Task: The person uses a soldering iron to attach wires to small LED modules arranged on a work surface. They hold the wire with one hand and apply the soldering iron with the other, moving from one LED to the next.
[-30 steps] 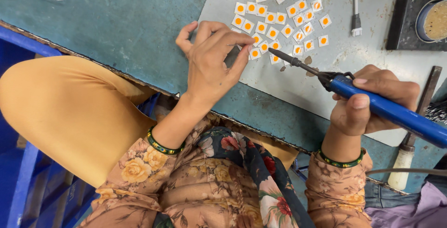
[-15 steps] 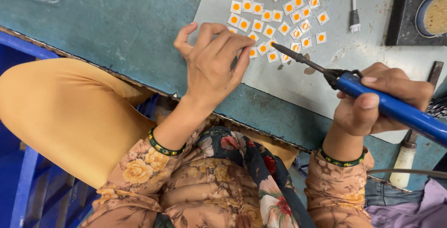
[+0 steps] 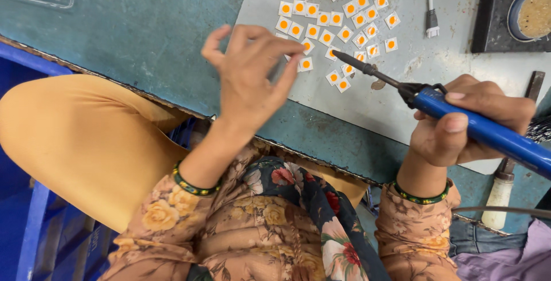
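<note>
Head view: the right hand (image 3: 459, 123) was wrapped tight around the smooth blue handle of a soldering iron (image 3: 436, 106), its thin dark metal tip reaching out leftward from the fist and hanging over the small white square chips (image 3: 338, 17), each with a round orange centre. Those lay scattered flat on a scuffed grey metal sheet (image 3: 413, 57), beyond both hands. The left hand (image 3: 252, 77) was raised just left of the tip, fingers loosely curled toward the thumb; whether it pinched a chip, I couldn't tell. A wooden-handled tool (image 3: 505, 183) lay right of the right wrist.
</note>
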